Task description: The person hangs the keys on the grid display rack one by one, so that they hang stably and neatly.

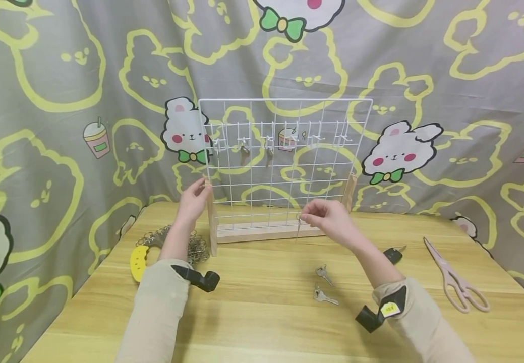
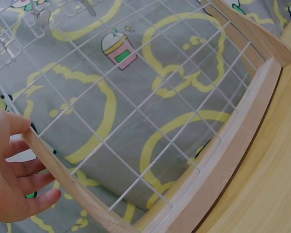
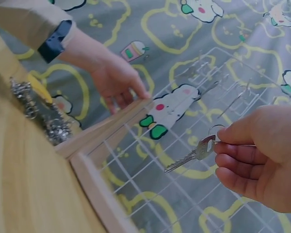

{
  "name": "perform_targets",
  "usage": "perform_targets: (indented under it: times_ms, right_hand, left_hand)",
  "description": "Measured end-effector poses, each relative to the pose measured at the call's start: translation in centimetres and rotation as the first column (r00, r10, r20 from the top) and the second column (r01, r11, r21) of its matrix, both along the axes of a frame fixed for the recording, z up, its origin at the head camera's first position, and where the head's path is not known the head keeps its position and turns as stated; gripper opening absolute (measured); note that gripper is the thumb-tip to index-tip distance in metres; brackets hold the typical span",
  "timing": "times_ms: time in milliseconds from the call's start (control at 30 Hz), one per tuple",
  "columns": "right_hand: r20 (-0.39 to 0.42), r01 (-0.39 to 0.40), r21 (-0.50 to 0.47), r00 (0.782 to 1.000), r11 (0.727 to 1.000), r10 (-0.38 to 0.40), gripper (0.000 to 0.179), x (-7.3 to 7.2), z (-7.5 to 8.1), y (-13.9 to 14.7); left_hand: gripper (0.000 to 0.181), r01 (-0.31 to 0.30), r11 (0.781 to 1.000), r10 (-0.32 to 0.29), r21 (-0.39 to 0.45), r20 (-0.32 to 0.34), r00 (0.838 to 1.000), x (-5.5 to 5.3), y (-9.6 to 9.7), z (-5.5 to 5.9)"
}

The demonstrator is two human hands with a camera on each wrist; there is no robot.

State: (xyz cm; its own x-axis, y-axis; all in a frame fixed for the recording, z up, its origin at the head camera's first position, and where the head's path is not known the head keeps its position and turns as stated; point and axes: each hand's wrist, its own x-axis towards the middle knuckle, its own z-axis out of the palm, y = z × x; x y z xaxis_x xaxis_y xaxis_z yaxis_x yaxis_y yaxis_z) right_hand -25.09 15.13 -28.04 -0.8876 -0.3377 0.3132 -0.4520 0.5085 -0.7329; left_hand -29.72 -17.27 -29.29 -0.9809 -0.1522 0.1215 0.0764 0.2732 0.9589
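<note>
A white wire grid rack [image 1: 284, 165] with a wooden base and uprights stands on the table. My left hand [image 1: 194, 201] holds the top of its left upright [image 2: 63, 177], thumb on one side and fingers on the other. Between thumb and forefinger, my right hand [image 1: 327, 218] pinches the ring of a silver key [image 3: 191, 156], whose blade points away from the hand, in front of the grid's lower part. Two more keys, one [image 1: 244, 154] and another [image 1: 269, 156], hang from hooks on the grid's upper left.
Two loose keys, one [image 1: 324, 275] and another [image 1: 325, 296], lie on the table [image 1: 262, 327]. A black car key [image 1: 393, 255] and pink scissors [image 1: 454, 277] lie at the right. Behind the left forearm are a heap of metal rings [image 1: 198, 248] and a yellow object [image 1: 138, 262].
</note>
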Motion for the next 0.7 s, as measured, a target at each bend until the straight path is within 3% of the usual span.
perform_targets:
  times_ms: [500,700]
  right_hand:
    - [-0.052,0.067,-0.02,0.996,0.998,-0.068,0.015,-2.0,4.9,-0.9]
    - [-0.089,0.101,-0.111,0.99,0.989,-0.111,0.017,-2.9,6.5,-1.8]
  left_hand:
    - [0.056,0.001,1.0,-0.001,-0.003,-0.003,1.0,0.0,-0.1,0.0]
    - [0.055,0.003,1.0,-0.003,-0.008,0.0,1.0,0.0,-0.1,-0.1]
